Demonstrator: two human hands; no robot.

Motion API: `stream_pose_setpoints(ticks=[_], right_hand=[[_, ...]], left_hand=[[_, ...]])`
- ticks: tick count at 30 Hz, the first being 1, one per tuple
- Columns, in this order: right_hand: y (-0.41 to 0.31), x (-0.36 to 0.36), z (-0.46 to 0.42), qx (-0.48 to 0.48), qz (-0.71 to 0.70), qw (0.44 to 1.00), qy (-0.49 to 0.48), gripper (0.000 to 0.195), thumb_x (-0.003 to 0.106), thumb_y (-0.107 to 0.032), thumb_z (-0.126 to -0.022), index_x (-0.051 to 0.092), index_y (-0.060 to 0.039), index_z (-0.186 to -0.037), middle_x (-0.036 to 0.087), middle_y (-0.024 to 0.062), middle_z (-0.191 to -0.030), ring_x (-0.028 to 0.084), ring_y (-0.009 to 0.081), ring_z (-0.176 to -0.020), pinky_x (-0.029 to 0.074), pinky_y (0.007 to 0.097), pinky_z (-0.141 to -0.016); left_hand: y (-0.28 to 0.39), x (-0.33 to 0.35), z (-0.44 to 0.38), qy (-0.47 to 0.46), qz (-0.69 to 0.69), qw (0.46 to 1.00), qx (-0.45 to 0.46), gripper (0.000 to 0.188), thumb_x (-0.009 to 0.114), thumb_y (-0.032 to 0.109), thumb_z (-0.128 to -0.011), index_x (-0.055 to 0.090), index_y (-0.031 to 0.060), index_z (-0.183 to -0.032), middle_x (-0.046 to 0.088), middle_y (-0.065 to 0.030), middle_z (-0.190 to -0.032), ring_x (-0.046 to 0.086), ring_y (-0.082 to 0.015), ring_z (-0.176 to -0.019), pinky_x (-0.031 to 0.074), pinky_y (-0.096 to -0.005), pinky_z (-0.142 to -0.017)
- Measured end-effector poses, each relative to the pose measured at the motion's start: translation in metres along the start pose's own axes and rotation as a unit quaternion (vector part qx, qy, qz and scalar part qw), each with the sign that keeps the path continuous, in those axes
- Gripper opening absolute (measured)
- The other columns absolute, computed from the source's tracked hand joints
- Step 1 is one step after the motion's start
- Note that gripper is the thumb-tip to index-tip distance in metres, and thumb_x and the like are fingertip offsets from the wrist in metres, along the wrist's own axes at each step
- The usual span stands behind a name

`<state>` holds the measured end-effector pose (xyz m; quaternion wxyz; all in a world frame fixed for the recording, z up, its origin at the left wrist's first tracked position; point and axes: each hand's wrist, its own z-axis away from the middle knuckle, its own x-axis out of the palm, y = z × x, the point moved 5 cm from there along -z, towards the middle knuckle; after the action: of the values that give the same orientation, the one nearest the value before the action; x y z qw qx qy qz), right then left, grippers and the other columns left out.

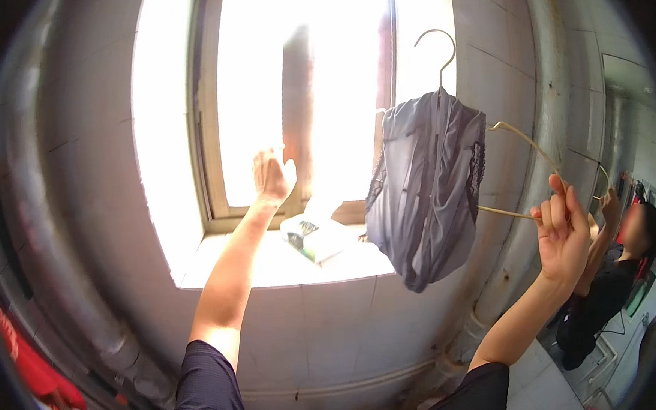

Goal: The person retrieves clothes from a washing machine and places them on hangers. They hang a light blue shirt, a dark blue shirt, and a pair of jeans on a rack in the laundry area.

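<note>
My right hand grips one end of a wire clothes hanger, whose hook points upward. Over the hanger's middle hangs a grey pair of lace-edged underwear, covering much of the wire. My left hand is raised in front of the bright window, thumb apart, with nothing visible in it. Glare washes out its fingertips, so whether they touch the window frame cannot be told. A plastic pack of tissues rests on the windowsill beyond my left forearm.
Vertical pipes run up the tiled wall on both sides of the window. At the right, a mirror reflects a person with raised arms. Red fabric shows at the lower left. A thin pipe crosses low on the wall.
</note>
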<state>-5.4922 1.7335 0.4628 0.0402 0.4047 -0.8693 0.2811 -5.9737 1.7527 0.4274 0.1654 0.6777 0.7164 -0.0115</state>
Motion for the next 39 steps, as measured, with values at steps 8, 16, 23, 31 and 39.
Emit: stream_pose_setpoints(ticks=[8, 16, 23, 31, 39], right_hand=[[0.040, -0.017, -0.026, -0.034, 0.001, 0.999, 0.033, 0.036, 0.041, -0.020, -0.097, 0.052, 0.0081, -0.115, 0.023, -0.0030, -0.054, 0.025, 0.0064, -0.050, 0.037, 0.0250, -0.068], [0.062, -0.009, -0.024, -0.037, 0.075, 0.996, 0.043, 0.038, 0.038, -0.022, -0.096, 0.053, 0.0082, -0.114, 0.024, -0.0041, -0.052, 0.026, 0.0059, -0.047, 0.038, 0.0238, -0.066], [0.106, 0.039, -0.071, -0.067, 0.231, 0.962, 0.130, 0.035, 0.040, -0.023, -0.095, 0.062, 0.0026, -0.103, 0.028, -0.0048, -0.053, 0.027, 0.0053, -0.048, 0.036, 0.0237, -0.064], [0.258, 0.097, -0.244, -0.065, 0.201, 0.970, 0.123, 0.022, 0.043, -0.011, -0.092, 0.060, 0.0022, -0.088, 0.047, 0.0003, -0.056, 0.041, 0.0065, -0.047, 0.032, 0.0198, -0.044], [0.381, 0.103, -0.337, -0.092, 0.361, 0.910, 0.182, 0.030, 0.040, -0.022, -0.091, 0.059, 0.0015, -0.089, 0.063, 0.0246, -0.085, 0.062, 0.0374, -0.081, 0.047, 0.0419, -0.071]], left_hand=[[-0.030, 0.071, -0.014, 0.053, -0.012, 0.998, 0.018, 0.043, 0.072, 0.017, -0.070, 0.040, 0.0042, -0.095, 0.039, -0.0123, -0.096, 0.042, -0.0290, -0.093, 0.038, -0.0424, -0.079], [-0.056, 0.036, -0.022, 0.169, -0.117, 0.975, 0.090, 0.036, 0.059, -0.005, -0.059, 0.039, 0.0058, -0.087, 0.040, -0.0130, -0.088, 0.043, -0.0297, -0.086, 0.035, -0.0434, -0.075], [-0.119, -0.011, -0.023, 0.171, -0.183, 0.968, -0.016, 0.045, 0.062, -0.008, -0.061, 0.041, -0.0018, -0.101, 0.045, -0.0219, -0.095, 0.048, -0.0349, -0.091, 0.036, -0.0440, -0.083], [-0.139, -0.019, -0.025, 0.192, -0.211, 0.958, -0.007, 0.051, 0.061, -0.004, -0.063, 0.039, -0.0110, -0.108, 0.047, -0.0267, -0.096, 0.046, -0.0405, -0.094, 0.034, -0.0483, -0.089], [-0.144, -0.019, -0.020, 0.047, -0.182, 0.976, -0.111, 0.065, 0.067, 0.001, -0.067, 0.033, -0.0093, -0.122, 0.042, -0.0277, -0.110, 0.043, -0.0436, -0.106, 0.036, -0.0462, -0.093]])
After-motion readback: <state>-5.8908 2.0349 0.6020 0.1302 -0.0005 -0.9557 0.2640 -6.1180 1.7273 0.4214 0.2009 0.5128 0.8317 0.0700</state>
